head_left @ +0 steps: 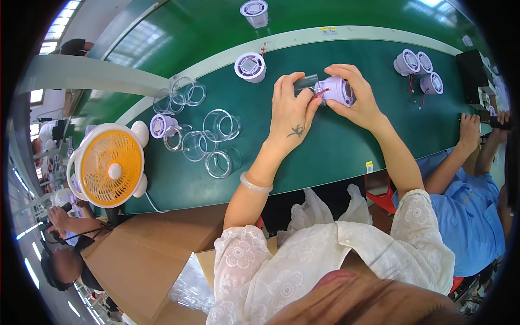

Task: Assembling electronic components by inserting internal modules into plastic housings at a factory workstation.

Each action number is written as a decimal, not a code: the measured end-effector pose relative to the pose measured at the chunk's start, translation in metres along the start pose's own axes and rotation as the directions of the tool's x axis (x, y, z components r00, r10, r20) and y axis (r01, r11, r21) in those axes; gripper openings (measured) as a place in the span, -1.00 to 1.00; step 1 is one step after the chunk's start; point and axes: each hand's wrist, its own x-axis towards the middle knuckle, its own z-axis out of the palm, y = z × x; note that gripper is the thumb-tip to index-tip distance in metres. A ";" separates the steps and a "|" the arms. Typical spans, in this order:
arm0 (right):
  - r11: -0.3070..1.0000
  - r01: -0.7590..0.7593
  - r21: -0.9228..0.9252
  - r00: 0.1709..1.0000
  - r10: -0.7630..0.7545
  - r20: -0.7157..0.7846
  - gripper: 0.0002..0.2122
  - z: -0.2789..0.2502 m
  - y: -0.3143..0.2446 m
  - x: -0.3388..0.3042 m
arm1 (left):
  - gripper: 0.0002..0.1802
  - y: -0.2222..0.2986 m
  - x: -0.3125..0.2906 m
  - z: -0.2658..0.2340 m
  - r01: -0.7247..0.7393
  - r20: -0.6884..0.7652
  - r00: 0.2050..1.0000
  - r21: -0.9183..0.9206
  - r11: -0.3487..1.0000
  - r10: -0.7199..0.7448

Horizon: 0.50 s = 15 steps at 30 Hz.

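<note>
Above the green bench, my right hand [357, 97] is closed round a lilac plastic cup-shaped housing [337, 89], thumb below and fingers over the top. My left hand [294, 108] grips a dark grey cylinder [306, 82] right beside the housing's end. Short red wires [320, 93] run from the housing to my left fingertips. Whether the cylinder touches the housing is hard to tell. On the bench beyond my hands stands another lilac housing [250, 67] with a red wire. Left of my left hand are several clear plastic rings, among them a large one [221, 125].
An orange and white fan [111, 165] stands at the bench's left end. A lilac housing [163, 125] lies among the rings. Three more, one here [407, 62], sit far right near a black box [470, 80]. Below left is an open cardboard box [157, 254]; a person in blue [466, 211] sits right.
</note>
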 end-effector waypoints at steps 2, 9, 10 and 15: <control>0.987 -0.062 0.151 0.998 0.063 -0.004 -0.64 0.009 0.007 -0.005 | -0.85 0.004 0.002 -0.001 -0.005 -0.040 0.999 -0.014 1.000 0.004; 0.944 -0.064 0.325 0.997 0.076 -0.026 -0.75 0.019 0.014 -0.002 | -0.82 0.010 0.001 -0.003 0.190 -0.144 0.958 -0.334 0.923 -0.250; 0.956 -0.034 0.291 0.999 0.035 0.001 -0.75 0.015 0.015 -0.001 | -0.81 0.011 0.002 -0.004 0.186 -0.154 0.960 -0.271 0.944 -0.234; 0.967 -0.017 0.253 0.997 0.037 -0.074 -0.75 0.004 0.020 -0.003 | -0.64 -0.005 -0.002 -0.012 0.101 -0.297 0.928 -0.387 0.917 -0.227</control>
